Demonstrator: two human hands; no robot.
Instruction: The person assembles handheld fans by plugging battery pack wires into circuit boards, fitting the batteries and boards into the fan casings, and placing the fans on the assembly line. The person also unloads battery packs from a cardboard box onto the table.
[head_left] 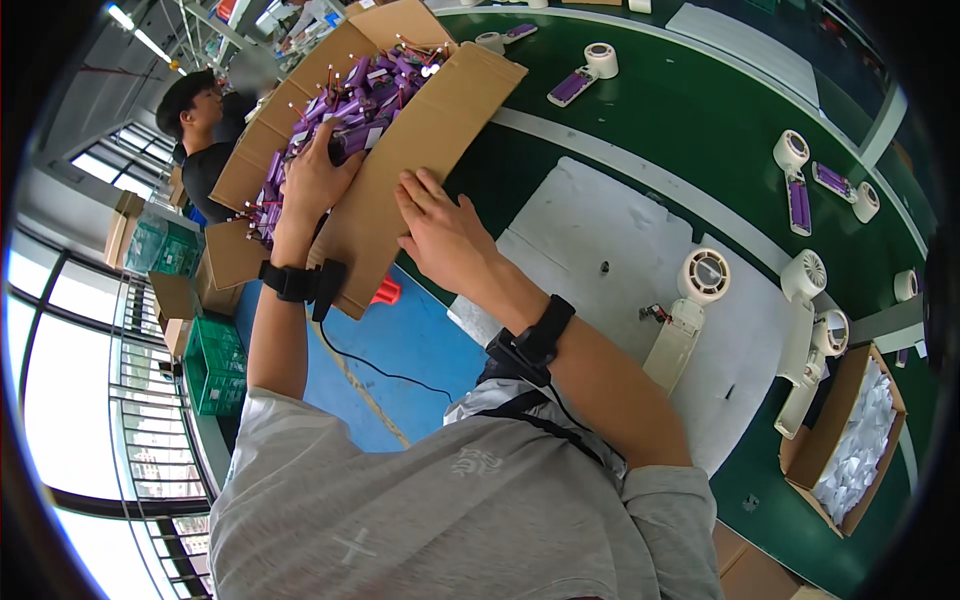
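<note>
An open cardboard box [415,135] holds a heap of purple battery packs [375,85] with thin red and black wires. My left hand [318,175] reaches over the box's near side into the heap, its thumb and fingers closed about a purple battery pack [352,140]; the fingertips are partly hidden. Flat against the outside of the box's flap lies my right hand [440,230], fingers stretched out and holding nothing. Both wrists wear black straps with small devices and cables.
White handheld fans [705,275] lie on a white sheet [600,220] and the green bench [690,120], several with purple packs in their handles. A carton of white pieces [850,450] stands at right. Green crates [215,365] and a person [195,130] are at left.
</note>
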